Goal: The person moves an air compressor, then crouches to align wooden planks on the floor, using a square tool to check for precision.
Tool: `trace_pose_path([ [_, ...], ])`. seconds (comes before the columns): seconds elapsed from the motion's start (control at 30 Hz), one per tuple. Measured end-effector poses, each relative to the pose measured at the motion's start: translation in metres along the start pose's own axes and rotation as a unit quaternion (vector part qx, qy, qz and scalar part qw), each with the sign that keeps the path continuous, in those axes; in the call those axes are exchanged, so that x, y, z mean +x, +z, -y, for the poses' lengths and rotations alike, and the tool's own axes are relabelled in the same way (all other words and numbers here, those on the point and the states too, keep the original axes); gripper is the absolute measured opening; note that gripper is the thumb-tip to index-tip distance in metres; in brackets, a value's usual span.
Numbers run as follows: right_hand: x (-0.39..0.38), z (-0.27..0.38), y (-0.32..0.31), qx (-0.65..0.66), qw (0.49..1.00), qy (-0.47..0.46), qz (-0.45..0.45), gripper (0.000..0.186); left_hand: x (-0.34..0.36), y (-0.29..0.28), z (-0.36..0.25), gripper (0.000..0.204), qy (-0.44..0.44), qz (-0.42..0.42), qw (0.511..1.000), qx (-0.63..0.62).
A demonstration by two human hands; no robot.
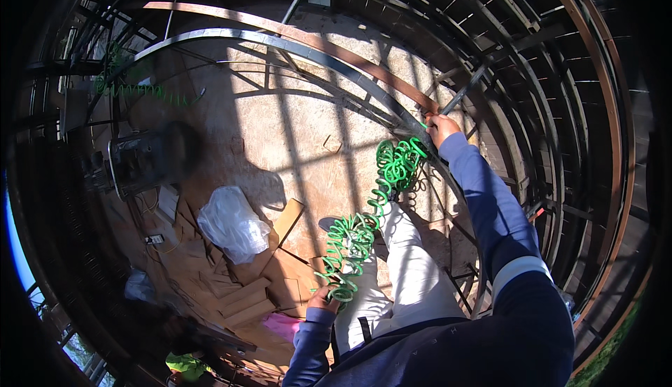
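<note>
My left hand [323,297] is closed around a loop of green coiled hose [350,236] at the lower middle, beside my white-trousered legs. The hose runs up in loose spirals to a tangled bunch [397,161] below my right hand [439,126]. That hand is closed on a short green length of the hose, right by the end of a reddish-brown curved bar [280,26] and a grey curved steel beam [231,37]. Its fingertips are partly hidden, so I cannot tell whether it also grips the bar.
A dark machine [140,159], clear plastic bag [231,222], brown boards [245,296] and pink item [280,325] lie to the left. More green hose [140,89] hangs upper left. A person in a hi-vis top [183,366] is lower left. Steel framing [539,135] curves along the right.
</note>
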State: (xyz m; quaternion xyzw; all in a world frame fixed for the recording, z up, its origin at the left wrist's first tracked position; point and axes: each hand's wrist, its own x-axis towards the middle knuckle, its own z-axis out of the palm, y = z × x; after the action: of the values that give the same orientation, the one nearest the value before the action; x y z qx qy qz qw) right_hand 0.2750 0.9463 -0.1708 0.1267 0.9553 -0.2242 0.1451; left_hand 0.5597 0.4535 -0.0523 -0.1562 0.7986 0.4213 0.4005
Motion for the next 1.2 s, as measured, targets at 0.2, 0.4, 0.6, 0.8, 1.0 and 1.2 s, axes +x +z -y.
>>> trace_pose_path([
  [0.2,-0.016,0.012,-0.039,-0.054,0.996,0.009,0.067,0.022,0.014,0.017,-0.010,0.024,-0.019,0.012,0.999,-0.045],
  [0.4,-0.090,-0.055,-0.009,0.128,0.982,0.014,-0.136,0.012,0.017,0.017,-0.038,0.030,-0.067,0.013,0.997,-0.039],
  [0.6,-0.180,-0.236,0.096,0.144,0.923,0.355,-0.041,0.008,0.017,0.024,-0.030,0.031,-0.067,0.030,0.997,0.030],
  [0.8,-0.111,-0.207,0.118,-0.013,0.911,0.330,0.248,0.025,-0.001,0.004,-0.078,0.028,-0.078,0.014,0.997,-0.014],
  [1.0,-0.110,-0.197,0.110,0.277,0.910,0.304,0.042,0.029,-0.040,-0.044,-0.011,0.016,-0.123,-0.030,0.992,-0.002],
  [1.2,-0.174,0.022,0.048,0.191,0.973,0.128,-0.024,0.014,-0.115,-0.068,-0.009,0.012,-0.089,-0.083,0.992,-0.029],
])
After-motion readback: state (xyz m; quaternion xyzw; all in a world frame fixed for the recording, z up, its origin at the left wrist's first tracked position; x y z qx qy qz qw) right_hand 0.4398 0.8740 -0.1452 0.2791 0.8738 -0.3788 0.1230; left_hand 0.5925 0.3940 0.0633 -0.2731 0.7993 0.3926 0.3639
